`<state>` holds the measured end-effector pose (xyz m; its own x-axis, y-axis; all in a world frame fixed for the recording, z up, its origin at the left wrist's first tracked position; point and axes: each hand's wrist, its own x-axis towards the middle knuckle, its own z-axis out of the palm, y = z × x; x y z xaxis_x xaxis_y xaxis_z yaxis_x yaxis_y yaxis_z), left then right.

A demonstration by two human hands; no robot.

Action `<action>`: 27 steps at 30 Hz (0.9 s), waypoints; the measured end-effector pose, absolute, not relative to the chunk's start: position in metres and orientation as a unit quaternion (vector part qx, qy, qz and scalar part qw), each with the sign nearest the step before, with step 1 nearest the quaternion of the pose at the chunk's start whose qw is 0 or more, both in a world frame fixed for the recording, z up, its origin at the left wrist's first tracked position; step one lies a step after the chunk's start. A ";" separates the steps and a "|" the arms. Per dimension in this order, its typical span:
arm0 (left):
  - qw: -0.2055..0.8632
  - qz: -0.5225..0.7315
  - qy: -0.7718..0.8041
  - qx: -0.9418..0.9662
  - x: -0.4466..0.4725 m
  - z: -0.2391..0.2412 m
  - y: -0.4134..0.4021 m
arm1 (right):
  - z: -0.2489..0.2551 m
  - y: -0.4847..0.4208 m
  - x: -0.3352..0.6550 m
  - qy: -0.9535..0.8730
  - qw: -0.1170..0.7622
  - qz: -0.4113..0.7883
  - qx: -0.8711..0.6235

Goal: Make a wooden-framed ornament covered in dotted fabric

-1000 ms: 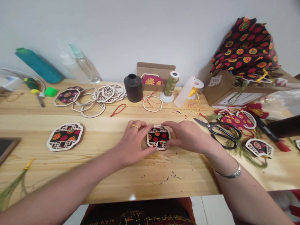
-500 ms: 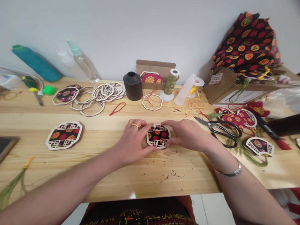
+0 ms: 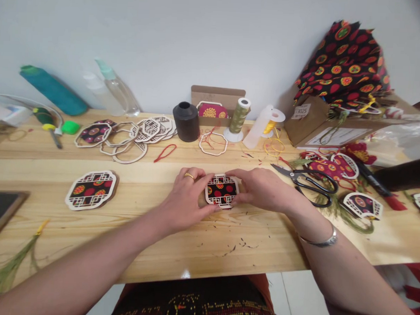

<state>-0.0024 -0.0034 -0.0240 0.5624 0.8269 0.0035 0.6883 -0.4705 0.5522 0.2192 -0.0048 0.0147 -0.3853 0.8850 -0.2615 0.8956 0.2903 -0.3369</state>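
Observation:
A lattice-framed fabric pendant (image 3: 221,190) lies on the table in front of me, pale wood around black cloth with red and orange flowers. My left hand (image 3: 191,194) grips its left edge, thumb at the lower side and fingers at the upper corner. On the opposite edge, my right hand (image 3: 259,190) presses with thumb and index finger. Both hands are closed on the piece, which stays flat between them. Off to the left rests a similar lattice-framed piece (image 3: 91,189). Black-handled scissors (image 3: 308,182) lie just right of my right hand.
Wooden frames (image 3: 127,135), a black thread cone (image 3: 186,121), a green thread spool (image 3: 238,117) and a white squeeze bottle (image 3: 256,129) line the back. A cardboard box (image 3: 309,122) with patterned cloth (image 3: 344,66) stands right. A green tassel (image 3: 13,265) lies front left.
Both hands keep the same hold on the pendant, and it has not visibly moved. Only the camera view has shifted very slightly.

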 end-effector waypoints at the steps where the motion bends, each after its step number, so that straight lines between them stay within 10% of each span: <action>1: 0.254 0.137 0.447 0.846 -0.003 -0.024 -0.003 | 0.015 -0.005 0.219 0.803 0.013 -0.218 0.555; 27: 0.277 0.140 0.444 0.840 -0.005 -0.025 -0.003 | 0.005 -0.003 0.219 0.877 -0.086 -0.187 0.435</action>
